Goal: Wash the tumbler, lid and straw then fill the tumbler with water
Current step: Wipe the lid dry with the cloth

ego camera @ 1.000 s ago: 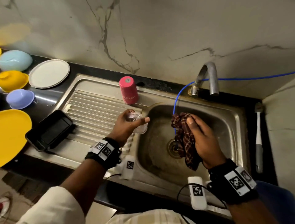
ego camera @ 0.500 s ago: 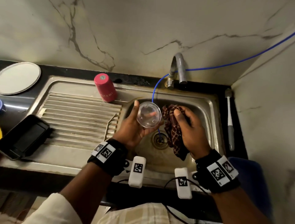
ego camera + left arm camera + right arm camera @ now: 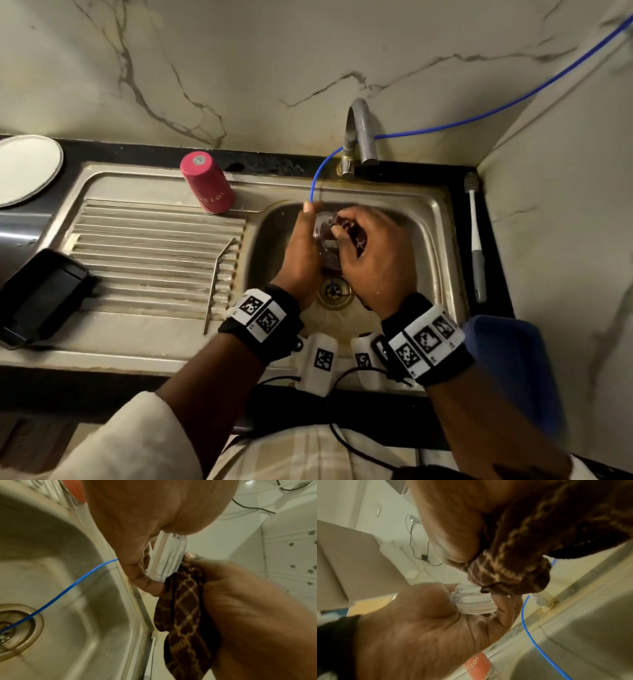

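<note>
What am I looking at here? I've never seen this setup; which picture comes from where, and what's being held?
No machine: these are a person's two bare hands, with cameras strapped on. The big picture is from a head camera looking down on a steel sink. The other two come from the wrists, looking along each hand.

The left hand grips the clear lid over the basin. The right hand holds a brown checked cloth against it, apparently scrubbing.

On the draining board, the pink tumbler stands upside down and the metal straw lies near the basin. A brush lies right of the sink. A blue tube runs past the tap.
</note>
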Available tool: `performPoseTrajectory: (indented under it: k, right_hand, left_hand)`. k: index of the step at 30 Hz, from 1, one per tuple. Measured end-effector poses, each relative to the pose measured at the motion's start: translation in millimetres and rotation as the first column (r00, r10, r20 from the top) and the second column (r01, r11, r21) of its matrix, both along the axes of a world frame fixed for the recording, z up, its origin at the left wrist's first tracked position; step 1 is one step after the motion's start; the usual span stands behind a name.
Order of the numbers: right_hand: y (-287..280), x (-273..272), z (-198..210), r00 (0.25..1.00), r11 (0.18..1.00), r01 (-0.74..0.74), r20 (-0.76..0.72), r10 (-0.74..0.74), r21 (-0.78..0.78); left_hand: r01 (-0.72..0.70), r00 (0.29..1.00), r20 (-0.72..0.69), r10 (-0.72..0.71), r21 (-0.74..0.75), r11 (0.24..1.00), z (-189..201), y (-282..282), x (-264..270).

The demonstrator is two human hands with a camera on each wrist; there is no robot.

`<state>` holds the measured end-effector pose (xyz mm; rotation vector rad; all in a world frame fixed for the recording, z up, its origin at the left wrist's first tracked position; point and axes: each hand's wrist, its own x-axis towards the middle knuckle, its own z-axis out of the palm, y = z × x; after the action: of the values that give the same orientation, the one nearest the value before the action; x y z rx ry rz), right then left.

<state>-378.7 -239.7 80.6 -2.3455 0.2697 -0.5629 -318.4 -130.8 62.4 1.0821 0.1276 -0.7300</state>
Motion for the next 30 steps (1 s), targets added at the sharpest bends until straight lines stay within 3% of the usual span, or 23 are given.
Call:
performPoseTrajectory:
  k: [3, 6, 9, 12, 14, 19, 24, 30]
  right_hand:
    - [17.7, -11.7, 1.9, 0.996, 0.995, -0.093, 0.005, 0.094, -0.032]
    - [20.3, -19.9, 0.4, 0.985, 0.985, -0.169, -0.010, 0.170, 0.034]
    - [-0.3, -24.0, 1.2, 0.958, 0.952, -0.281, -0.017, 0.285, 0.118]
    - [-19.3, -16.9, 11.1, 0.990, 0.960, -0.129, 0.094, 0.108, 0.250]
    - [-26.1, -4.2, 17.2, 0.989, 0.976, -0.027, 0.147, -0.005, 0.215]
    - [-17.4, 17.3, 20.4, 0.998, 0.996, -0.055, -0.035, 0.053, -0.064]
    - [1.0, 2.8, 9.2, 0.986, 0.985, -0.164, -0.028, 0.163, -0.050]
    - [-0.2, -18.3, -9.8, 0.989, 0.985, -0.145, 0.006, 0.147, -0.098]
  left_hand:
    - [-0.069, 0.996, -0.061, 0.067, -0.028, 0.997, -7.0, 1.5, 6.5]
    - [-0.064, 0.989, -0.140, 0.055, -0.058, 0.996, -13.8, 3.7, 14.0]
    - [-0.012, 0.995, -0.097, 0.003, -0.100, 0.995, -10.7, 7.7, 21.6]
    - [-0.012, 1.000, -0.020, 0.011, -0.044, 0.999, -7.2, 0.6, 22.0]
    - [0.011, 1.000, 0.002, -0.011, 0.000, 1.000, -7.2, -6.4, 17.4]
    - [-0.031, 0.999, -0.039, 0.032, 0.035, 0.999, -14.0, -22.3, 7.8]
    - [-0.044, 0.993, -0.105, 0.052, 0.079, 0.996, -15.4, -20.2, 13.5]
    - [-0.095, 0.951, -0.308, 0.037, -0.177, 0.980, -2.9, -20.0, 20.1]
